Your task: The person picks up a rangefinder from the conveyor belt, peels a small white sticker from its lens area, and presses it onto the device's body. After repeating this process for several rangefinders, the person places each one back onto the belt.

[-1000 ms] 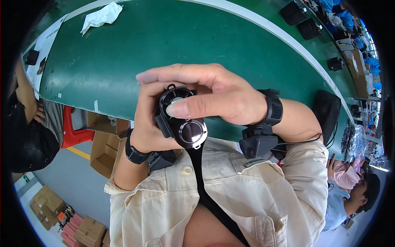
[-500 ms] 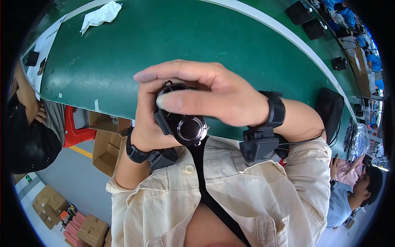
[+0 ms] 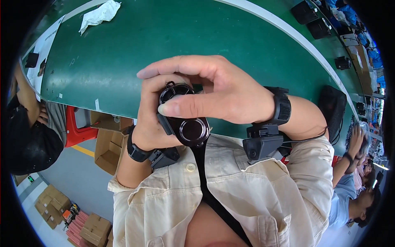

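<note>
A glossy black device (image 3: 193, 130) with two round, lens-like ends, one above the other, and a small loop at its top is in front of my chest. My left hand (image 3: 154, 119) wraps round it from the left, its fingers behind the upper end. From the right, my right hand (image 3: 214, 92) closes over it, the thumb lying across the upper round end and the fingers curving past the far side, over my left fingers. The device's underside is hidden in my palms. Black straps with small box-shaped units sit on both wrists.
A green table (image 3: 164, 33) stretches ahead, with a crumpled white sheet (image 3: 100, 15) at far left and a black mesh pouch (image 3: 332, 105) at right. Open cardboard boxes (image 3: 110, 150) and a red stool (image 3: 78, 127) stand at lower left. People sit on both sides.
My right thumb has shifted slightly on the upper round end and is less blurred. At the right, a co-worker's arm has come up to the table edge.
</note>
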Tool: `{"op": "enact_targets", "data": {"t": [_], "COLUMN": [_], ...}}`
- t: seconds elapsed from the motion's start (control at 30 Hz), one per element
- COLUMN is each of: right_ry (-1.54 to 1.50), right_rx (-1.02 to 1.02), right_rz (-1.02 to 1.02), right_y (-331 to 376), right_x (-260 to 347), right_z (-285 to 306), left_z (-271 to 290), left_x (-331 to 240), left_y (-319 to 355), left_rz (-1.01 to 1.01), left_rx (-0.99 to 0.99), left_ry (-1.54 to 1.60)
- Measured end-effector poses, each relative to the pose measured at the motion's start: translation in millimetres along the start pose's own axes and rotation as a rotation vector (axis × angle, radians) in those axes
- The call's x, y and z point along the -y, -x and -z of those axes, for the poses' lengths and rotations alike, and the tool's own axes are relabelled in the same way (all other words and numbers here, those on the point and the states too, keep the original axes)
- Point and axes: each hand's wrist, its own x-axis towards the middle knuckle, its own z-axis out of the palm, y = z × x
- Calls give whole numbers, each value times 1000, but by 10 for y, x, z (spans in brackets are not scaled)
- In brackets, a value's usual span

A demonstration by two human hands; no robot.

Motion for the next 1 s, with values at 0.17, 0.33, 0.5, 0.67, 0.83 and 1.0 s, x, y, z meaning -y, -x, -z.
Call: {"op": "enact_targets", "data": {"t": [0.17, 0.33, 0.5, 0.67, 0.83, 1.0], "right_ry": [-239, -27, -134, 75, 765, 1050], "right_rx": [32, -3, -67, -407, -1195, -1377], "right_rz": [-176, -39, -11, 46, 213, 93], "right_y": [-27, 1, 9, -96, 180, 361], "right_x": [74, 66, -26, 426, 742, 415], "right_z": [70, 74, 98, 815, 2063, 2825], "left_z": [63, 57, -24, -95, -98, -80], "left_x": [-2, 22, -43, -34, 14, 18], "left_y": [-17, -46, 9, -59, -91, -67], "left_rz": [-16, 18, 109, 18, 51, 67], "left_rx": [30, 36, -59, -171, -93, -76], "left_ry": [-43, 48, -175, 167, 145, 135]}}
